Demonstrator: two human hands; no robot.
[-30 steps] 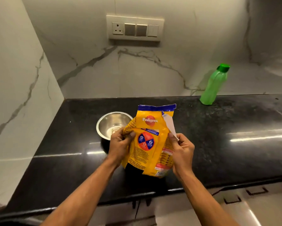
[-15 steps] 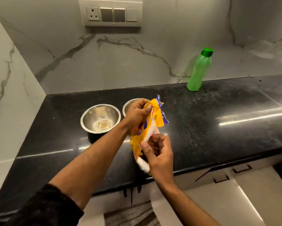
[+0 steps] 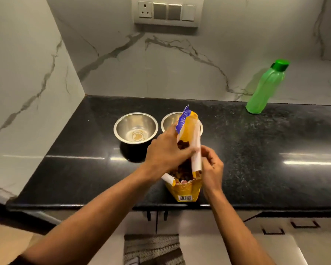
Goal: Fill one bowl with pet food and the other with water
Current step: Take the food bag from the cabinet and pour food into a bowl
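Observation:
A yellow pet food bag (image 3: 186, 189) stands on the black counter (image 3: 256, 150), torn down one side so brown kibble shows inside. My left hand (image 3: 165, 152) grips its upper part near the blue top strip. My right hand (image 3: 211, 169) pinches the white torn edge on the right side. Two steel bowls sit behind the bag: the left bowl (image 3: 136, 128) has only a little residue at its bottom, the right bowl (image 3: 169, 121) is mostly hidden by the bag. A green water bottle (image 3: 265, 88) with its cap on stands at the back right.
Marble walls close the counter on the left and at the back, with a switch panel (image 3: 168, 12) high on the back wall. Drawer fronts with handles (image 3: 304, 224) lie below the counter edge. A striped mat (image 3: 153, 249) covers the floor beneath.
The bag has been torn open further down its side, and kibble now shows. Both hands stayed on it. The view has shifted, and both bowls are now in sight.

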